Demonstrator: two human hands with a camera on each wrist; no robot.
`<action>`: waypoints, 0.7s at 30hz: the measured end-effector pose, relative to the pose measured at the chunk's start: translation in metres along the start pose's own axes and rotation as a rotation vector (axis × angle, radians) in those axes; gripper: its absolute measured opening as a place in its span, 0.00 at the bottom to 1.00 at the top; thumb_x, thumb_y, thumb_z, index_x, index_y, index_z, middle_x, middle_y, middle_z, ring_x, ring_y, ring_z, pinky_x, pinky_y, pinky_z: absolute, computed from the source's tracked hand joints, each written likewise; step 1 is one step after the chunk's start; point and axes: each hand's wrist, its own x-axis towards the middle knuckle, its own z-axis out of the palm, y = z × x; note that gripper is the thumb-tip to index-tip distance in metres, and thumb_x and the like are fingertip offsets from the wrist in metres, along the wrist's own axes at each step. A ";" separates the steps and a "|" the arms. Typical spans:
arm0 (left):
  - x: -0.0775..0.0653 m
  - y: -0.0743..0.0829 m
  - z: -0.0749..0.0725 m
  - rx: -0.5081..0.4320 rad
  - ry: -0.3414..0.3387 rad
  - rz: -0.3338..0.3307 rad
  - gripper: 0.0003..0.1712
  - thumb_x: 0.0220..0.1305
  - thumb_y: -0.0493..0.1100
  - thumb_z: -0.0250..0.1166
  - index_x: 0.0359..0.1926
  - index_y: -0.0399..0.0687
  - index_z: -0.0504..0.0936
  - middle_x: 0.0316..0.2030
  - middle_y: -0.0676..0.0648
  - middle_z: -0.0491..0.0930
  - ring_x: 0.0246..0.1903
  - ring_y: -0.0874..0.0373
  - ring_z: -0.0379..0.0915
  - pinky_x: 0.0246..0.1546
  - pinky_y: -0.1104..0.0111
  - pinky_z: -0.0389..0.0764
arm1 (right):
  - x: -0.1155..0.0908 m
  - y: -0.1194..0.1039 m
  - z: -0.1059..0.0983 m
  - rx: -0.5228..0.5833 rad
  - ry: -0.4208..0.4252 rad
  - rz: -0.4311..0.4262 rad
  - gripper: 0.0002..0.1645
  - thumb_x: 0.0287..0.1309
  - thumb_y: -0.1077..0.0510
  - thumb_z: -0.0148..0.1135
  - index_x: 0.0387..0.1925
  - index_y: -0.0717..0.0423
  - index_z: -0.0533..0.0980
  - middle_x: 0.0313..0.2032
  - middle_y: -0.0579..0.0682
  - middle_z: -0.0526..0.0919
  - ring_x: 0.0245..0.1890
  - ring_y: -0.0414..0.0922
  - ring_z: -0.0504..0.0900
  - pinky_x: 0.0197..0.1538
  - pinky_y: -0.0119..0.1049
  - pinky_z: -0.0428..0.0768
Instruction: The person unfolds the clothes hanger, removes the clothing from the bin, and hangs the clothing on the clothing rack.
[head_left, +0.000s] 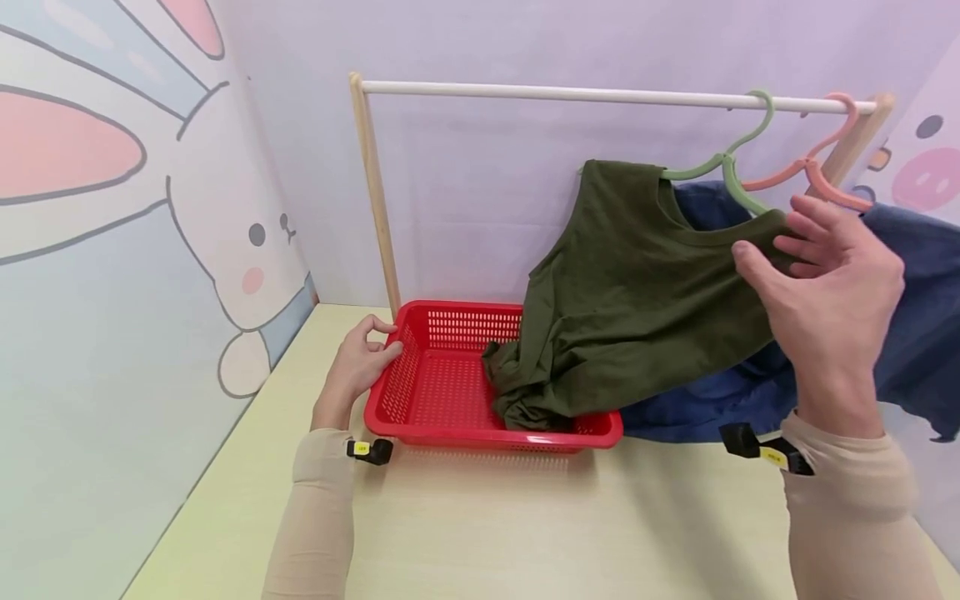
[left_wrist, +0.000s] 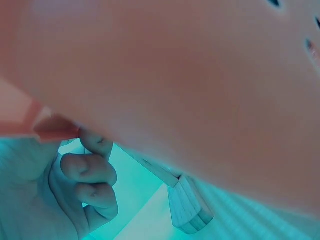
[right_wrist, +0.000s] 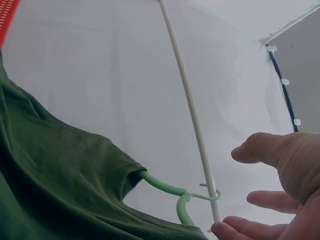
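Note:
My left hand [head_left: 358,358] pinches the left rim of a red plastic basket [head_left: 468,435], thumb inside the wall; in the left wrist view the fingers [left_wrist: 87,167] curl by the basket's edge. A dark green sleeveless top [head_left: 645,283] hangs on a green hanger [head_left: 735,188], hooked over the white rod. Its lower part lies bunched in the basket's right half. Fingers spread, my right hand [head_left: 840,287] overlaps the top's right shoulder in the head view. The right wrist view shows nothing between thumb and fingers, beside the rod [right_wrist: 192,107].
Behind the top, a dark blue garment [head_left: 911,292] hangs from a coral hanger [head_left: 827,185] at the rod's right end. Wooden posts [head_left: 375,192] support the rod. A wall with a cartoon rabbit [head_left: 225,233] borders the pale table [head_left: 480,533] on the left.

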 end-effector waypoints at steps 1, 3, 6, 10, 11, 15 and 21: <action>0.000 0.000 0.000 0.001 -0.002 -0.001 0.20 0.81 0.44 0.68 0.67 0.48 0.74 0.53 0.33 0.89 0.40 0.48 0.92 0.46 0.59 0.93 | -0.001 0.002 0.002 0.000 -0.010 0.004 0.37 0.60 0.54 0.83 0.71 0.33 0.83 0.65 0.44 0.88 0.53 0.31 0.84 0.61 0.25 0.77; 0.000 -0.001 0.000 0.003 -0.003 -0.003 0.20 0.81 0.44 0.68 0.67 0.48 0.73 0.52 0.33 0.90 0.39 0.49 0.92 0.45 0.59 0.93 | -0.002 0.006 0.005 0.025 -0.037 0.011 0.37 0.59 0.54 0.83 0.70 0.34 0.84 0.64 0.45 0.89 0.53 0.32 0.85 0.60 0.25 0.77; -0.002 -0.002 -0.001 0.001 0.001 -0.004 0.20 0.81 0.44 0.68 0.67 0.48 0.73 0.53 0.33 0.90 0.39 0.49 0.92 0.45 0.59 0.93 | -0.004 0.011 0.011 0.041 -0.084 0.007 0.37 0.59 0.53 0.84 0.70 0.34 0.84 0.63 0.45 0.89 0.54 0.34 0.84 0.58 0.25 0.76; -0.003 -0.002 0.000 -0.006 0.009 -0.003 0.20 0.81 0.43 0.68 0.66 0.48 0.74 0.55 0.33 0.89 0.42 0.47 0.93 0.46 0.58 0.93 | -0.009 0.019 0.021 0.020 -0.151 -0.002 0.37 0.61 0.51 0.84 0.71 0.33 0.83 0.64 0.46 0.88 0.55 0.34 0.84 0.57 0.25 0.76; -0.003 -0.002 0.000 -0.009 0.011 -0.002 0.20 0.81 0.43 0.68 0.66 0.48 0.74 0.56 0.33 0.88 0.42 0.46 0.93 0.46 0.57 0.93 | -0.010 0.022 0.024 0.013 -0.166 -0.005 0.37 0.61 0.50 0.84 0.72 0.33 0.83 0.64 0.46 0.88 0.55 0.34 0.84 0.56 0.25 0.77; -0.001 -0.001 0.001 -0.009 0.010 -0.003 0.20 0.81 0.43 0.68 0.66 0.48 0.74 0.57 0.34 0.88 0.43 0.46 0.92 0.47 0.58 0.93 | -0.017 0.033 0.034 -0.028 -0.243 -0.026 0.39 0.63 0.49 0.83 0.75 0.35 0.81 0.66 0.49 0.87 0.56 0.34 0.84 0.55 0.24 0.76; 0.000 0.000 0.002 0.003 0.013 -0.007 0.20 0.81 0.43 0.67 0.67 0.49 0.74 0.53 0.34 0.90 0.40 0.47 0.92 0.46 0.59 0.93 | -0.031 0.046 0.054 -0.032 -0.433 -0.117 0.42 0.66 0.50 0.82 0.78 0.46 0.77 0.68 0.57 0.85 0.62 0.49 0.85 0.57 0.21 0.74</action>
